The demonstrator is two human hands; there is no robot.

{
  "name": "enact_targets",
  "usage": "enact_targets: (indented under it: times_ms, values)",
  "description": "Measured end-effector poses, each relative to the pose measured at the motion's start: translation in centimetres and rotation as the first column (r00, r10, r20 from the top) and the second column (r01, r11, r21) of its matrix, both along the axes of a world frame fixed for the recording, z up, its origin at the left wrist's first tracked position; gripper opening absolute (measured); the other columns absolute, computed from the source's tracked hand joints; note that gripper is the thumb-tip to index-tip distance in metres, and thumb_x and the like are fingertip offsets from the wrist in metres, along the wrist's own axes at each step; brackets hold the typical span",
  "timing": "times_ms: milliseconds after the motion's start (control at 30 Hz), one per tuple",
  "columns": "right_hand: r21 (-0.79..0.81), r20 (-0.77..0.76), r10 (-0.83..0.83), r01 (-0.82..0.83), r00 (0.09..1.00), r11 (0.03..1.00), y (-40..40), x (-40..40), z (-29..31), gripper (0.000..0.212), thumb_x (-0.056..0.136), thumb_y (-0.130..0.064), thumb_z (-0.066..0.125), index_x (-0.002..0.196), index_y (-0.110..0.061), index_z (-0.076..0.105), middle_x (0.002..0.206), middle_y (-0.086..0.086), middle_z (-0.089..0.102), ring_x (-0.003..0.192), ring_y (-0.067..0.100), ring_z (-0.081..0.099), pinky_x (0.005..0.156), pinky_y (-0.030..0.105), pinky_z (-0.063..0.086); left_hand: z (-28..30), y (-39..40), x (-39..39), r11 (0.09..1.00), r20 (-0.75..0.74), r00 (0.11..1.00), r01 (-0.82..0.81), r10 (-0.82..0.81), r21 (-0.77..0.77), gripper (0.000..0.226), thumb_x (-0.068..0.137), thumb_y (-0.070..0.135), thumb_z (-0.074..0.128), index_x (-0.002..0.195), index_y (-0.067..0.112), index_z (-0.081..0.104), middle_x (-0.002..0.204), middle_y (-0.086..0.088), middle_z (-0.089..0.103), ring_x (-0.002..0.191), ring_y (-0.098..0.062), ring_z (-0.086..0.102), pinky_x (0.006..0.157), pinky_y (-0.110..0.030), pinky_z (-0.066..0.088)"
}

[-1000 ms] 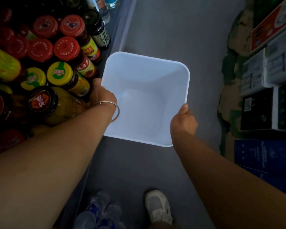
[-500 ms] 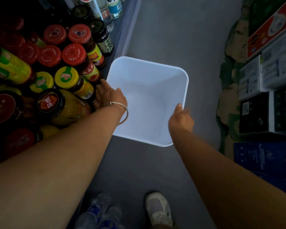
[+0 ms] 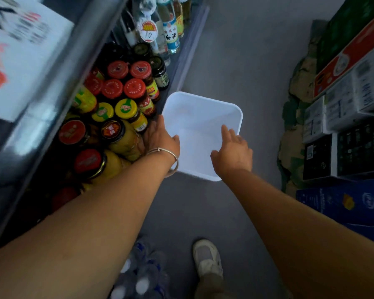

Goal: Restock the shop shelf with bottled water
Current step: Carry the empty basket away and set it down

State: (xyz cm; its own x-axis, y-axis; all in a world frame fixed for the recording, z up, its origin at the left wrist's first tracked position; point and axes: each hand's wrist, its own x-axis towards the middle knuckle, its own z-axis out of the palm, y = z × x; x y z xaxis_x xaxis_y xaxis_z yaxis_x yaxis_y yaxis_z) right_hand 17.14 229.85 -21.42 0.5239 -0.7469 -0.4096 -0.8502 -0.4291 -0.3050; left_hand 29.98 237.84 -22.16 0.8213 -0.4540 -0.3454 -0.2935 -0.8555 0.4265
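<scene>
Since half a second back, right hand (image 3: pixel 233 151) has come off the white tub's near right corner and now lies flat over its opening, fingers straight and spread, gripping nothing; my view has also tipped up, so an upper shelf edge and a blurred white carton (image 3: pixel 20 55) fill the top left. Nearest me, at the bottom edge: a cluster of water bottles (image 3: pixel 143 275) with white caps and blue labels, standing low beside the shelf unit, just left of a pale shoe (image 3: pixel 207 258) on the grey floor (image 3: pixel 246 61). I cannot tell whether they sit on a bottom shelf or on the floor. Both forearms reach forward from there. Left hand (image 3: pixel 160 139), silver bangle (image 3: pixel 168 156) on the wrist, sits at the left rim of the white tub (image 3: pixel 203 117), thumb over the edge on the inside; the fingers are hidden behind the wall, so I take it as holding the rim. Tub looks bare inside and hangs just beside the shelf front. Left of it, shelf packed with jars (image 3: pixel 119 100), red lids and yellow lids, labels facing up at me. Farther along the same shelf, clear glass bottles (image 3: pixel 171 33) with blue-and-white labels and a round price tag reading 10. Right side, well apart across the aisle: stacked cartons (image 3: pixel 345 117), white, black and blue.
</scene>
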Motion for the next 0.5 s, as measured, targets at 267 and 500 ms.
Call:
enact_targets:
  times_ms: [267, 500]
  values:
    - [-0.133, -0.117, 0.337, -0.351, 0.934, 0.927, 7.1, -4.6, 8.9, 0.072, 0.088, -0.009, 0.054, 0.148, -0.022, 0.016, 0.155, 0.004, 0.018, 0.144, 0.028, 0.013, 0.115, 0.039, 0.014, 7.7, 9.4, -5.8, 0.983, 0.080, 0.981, 0.172, -0.176, 0.064, 0.062, 0.086, 0.016, 0.055, 0.143, 0.026, 0.031, 0.150, 0.001, 0.029, 0.139, -0.022, 0.026, 0.111, -0.041, 0.027]
    - [-0.099, -0.124, 0.478, -0.490, 0.870, 0.866, 16.1, -11.2, 11.7, 0.050, 0.087, -0.008, 0.046, 0.136, -0.016, 0.039, 0.140, 0.005, 0.039, 0.130, 0.028, 0.033, 0.103, 0.037, 0.028, 11.4, 20.6, -12.3, 0.960, 0.063, 0.967, 0.234, -0.245, 0.151, 0.058, 0.086, 0.020, 0.056, 0.140, 0.025, 0.036, 0.148, 0.001, 0.034, 0.135, -0.024, 0.032, 0.111, -0.040, 0.028]
